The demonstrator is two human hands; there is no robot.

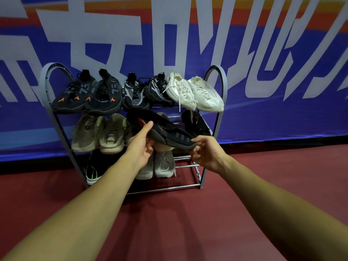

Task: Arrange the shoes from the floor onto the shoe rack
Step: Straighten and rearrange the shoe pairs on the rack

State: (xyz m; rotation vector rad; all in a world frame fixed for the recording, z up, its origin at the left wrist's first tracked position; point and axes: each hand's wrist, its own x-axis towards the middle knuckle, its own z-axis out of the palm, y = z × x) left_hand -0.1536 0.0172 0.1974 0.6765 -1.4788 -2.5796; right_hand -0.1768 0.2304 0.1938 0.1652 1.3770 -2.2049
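A grey three-tier shoe rack (222, 85) stands against the banner wall. I hold a black shoe with red marks (169, 131) in front of the middle tier, tilted down to the right. My left hand (142, 143) grips its heel end and my right hand (204, 151) pinches its toe end. The top tier carries two black pairs (101, 95) and a white pair (195, 93). On the middle tier sit a beige pair (99, 134) at the left and a matching black shoe (195, 123) at the right. Lower down are a black shoe with green stripes (95, 168) and pale grey shoes (163, 163).
The rack stands on a dark red floor (244, 204), which spreads open in front and to both sides. A large blue banner with white characters (188, 44) covers the wall behind. The right part of the bottom tier shows bare bars (185, 165).
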